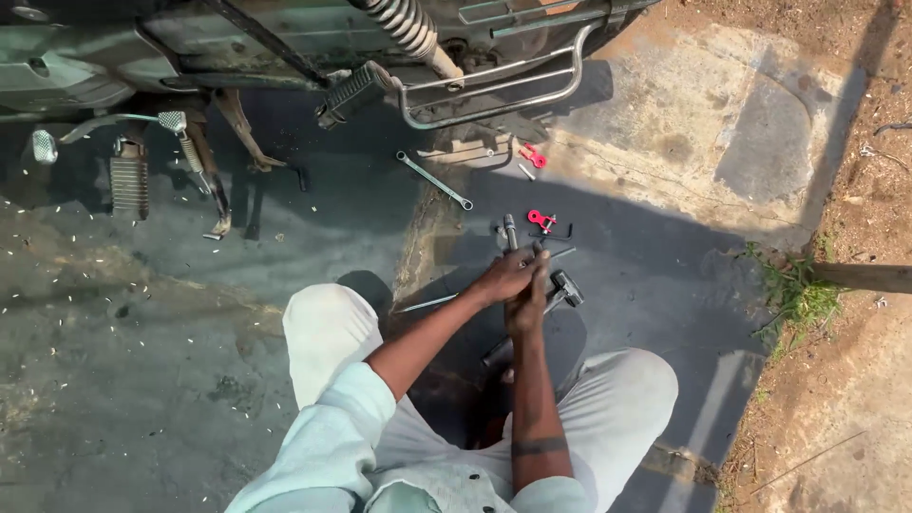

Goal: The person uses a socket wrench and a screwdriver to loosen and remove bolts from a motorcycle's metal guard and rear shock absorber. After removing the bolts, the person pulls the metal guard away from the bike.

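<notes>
At mid-frame I see my left hand (506, 275) and right hand (528, 302) both closed together around a dark metal tool (564, 287), near a wrench (434, 180) above.

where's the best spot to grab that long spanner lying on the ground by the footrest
Grip the spanner at mid-shaft, coming from above with fingers across its narrow width. It lies flat and diagonal on the concrete, its slim bare shaft clear of other parts; the ring ends are wider and sit flush.

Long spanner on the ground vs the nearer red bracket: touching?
Apart. The head view shows the spanner lying up-left of the red bracket, with a plain stretch of bare concrete between them. Both hands are lower, clear of both.
</notes>
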